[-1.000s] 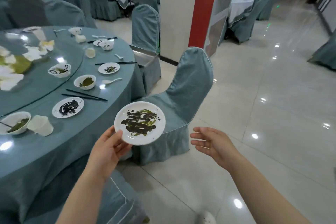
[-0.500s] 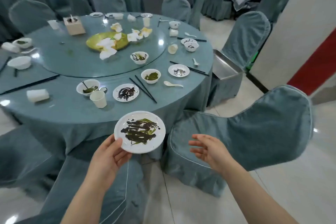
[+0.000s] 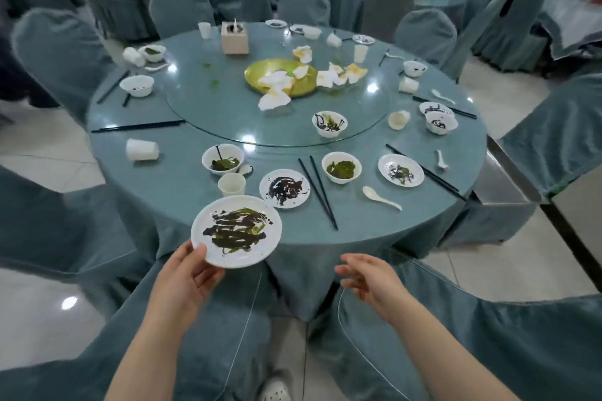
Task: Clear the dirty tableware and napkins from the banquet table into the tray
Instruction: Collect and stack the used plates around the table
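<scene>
A person clearing a banquet hall stood at the near edge of a round bench (image 3: 169, 179) draped in teal cloth, the left hand (image 3: 185, 273) grasping a soiled white plate (image 3: 236, 231) by its near rim, thumb on top and fingers beneath, the plate held level just off the bench edge and smeared with dark sauce and green scraps. The right hand (image 3: 371, 278) hung released beside it, fingers loosely extended and holding nothing. On the bench lay more to collect: a second smeared plate (image 3: 284, 188) just beyond the held one, a paper cup (image 3: 231, 184) to its left, a pair of black chopsticks (image 3: 318, 193), a bowl of greens (image 3: 341, 167), a white spoon (image 3: 381, 198), and crumpled napkins (image 3: 277, 88) heaped on a yellow-green platter (image 3: 294, 88) on the glass turntable. A steel tray (image 3: 501, 185) sat low at the bench's right side, partly hidden by the cloth. The sensible course appeared to be keeping the held plate flat so the sauce stayed put, using the free hand to stack the neighbouring plate under or onto it, and carrying flatware together to the tray rather than piece by piece, with chopsticks gathered last so they would not roll.
</scene>
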Available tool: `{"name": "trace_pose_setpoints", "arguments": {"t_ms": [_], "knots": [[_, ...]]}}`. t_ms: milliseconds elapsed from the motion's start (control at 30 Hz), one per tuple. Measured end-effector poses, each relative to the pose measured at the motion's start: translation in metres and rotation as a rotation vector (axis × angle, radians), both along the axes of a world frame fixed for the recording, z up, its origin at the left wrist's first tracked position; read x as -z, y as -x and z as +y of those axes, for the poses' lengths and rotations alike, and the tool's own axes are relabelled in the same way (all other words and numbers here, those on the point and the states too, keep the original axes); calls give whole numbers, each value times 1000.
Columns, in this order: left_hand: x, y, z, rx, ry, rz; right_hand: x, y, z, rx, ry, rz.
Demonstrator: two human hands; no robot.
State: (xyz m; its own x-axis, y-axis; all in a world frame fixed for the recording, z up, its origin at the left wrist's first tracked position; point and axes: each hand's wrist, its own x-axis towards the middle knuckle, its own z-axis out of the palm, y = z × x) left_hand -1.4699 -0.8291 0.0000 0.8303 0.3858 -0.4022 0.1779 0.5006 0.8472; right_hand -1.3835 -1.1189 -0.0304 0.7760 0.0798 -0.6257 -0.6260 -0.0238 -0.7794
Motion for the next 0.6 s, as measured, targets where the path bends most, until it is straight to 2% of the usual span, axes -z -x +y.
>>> {"name": "trace_pose_setpoints", "arguments": {"t_ms": [300, 600], "knots": [[-12, -55, 30, -108, -14, -34, 29, -100, 56, -114, 96, 48], [-18, -67, 36, -238, -55, -14, 61, -186, 106, -176, 225, 145]]}}
